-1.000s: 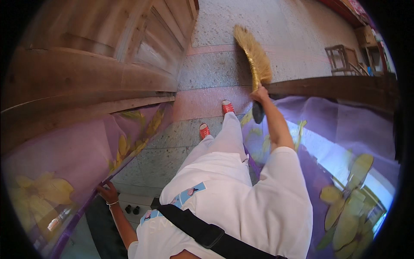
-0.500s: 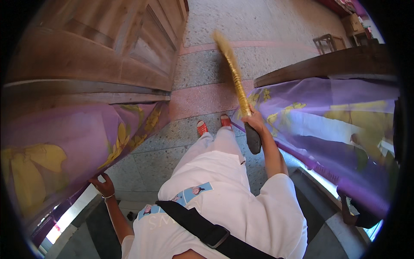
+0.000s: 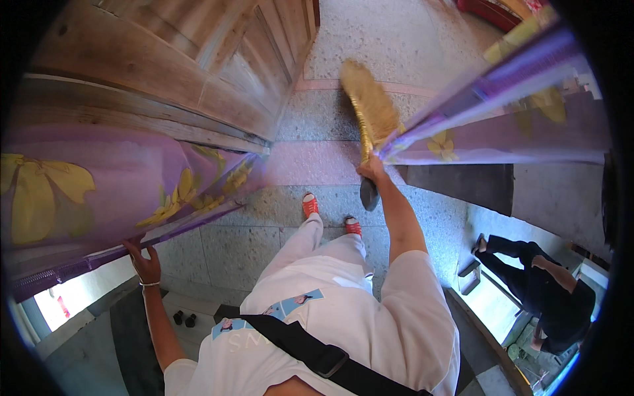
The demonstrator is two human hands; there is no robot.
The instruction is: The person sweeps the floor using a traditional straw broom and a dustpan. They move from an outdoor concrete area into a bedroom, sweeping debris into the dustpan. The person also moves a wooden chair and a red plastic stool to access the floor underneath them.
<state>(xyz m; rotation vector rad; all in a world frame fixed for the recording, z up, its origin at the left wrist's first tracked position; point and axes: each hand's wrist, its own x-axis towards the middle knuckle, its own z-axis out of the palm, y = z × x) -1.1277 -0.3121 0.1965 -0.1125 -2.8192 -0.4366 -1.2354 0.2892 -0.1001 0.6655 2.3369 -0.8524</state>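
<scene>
My right hand is closed around the handle of a straw broom. The broom's bristles fan out ahead over the floor, and its dark handle end sticks out below my fist. At this hand the right purple curtain bunches up; whether my fingers also grip the cloth I cannot tell. On the left, my left hand reaches up to the lower edge of the left purple curtain, which has yellow flowers. Its thumb and fingers are apart, with some fingertips hidden by the cloth.
A wooden door stands at the far left. The speckled floor has a pink band across the doorway. A person in dark clothes is outside at the right. A red piece of furniture shows at the far right.
The right curtain has swung forward and up, uncovering the person outside. The broom has turned, showing its wide bristles. My feet have shifted, and my left hand has moved slightly up and left.
</scene>
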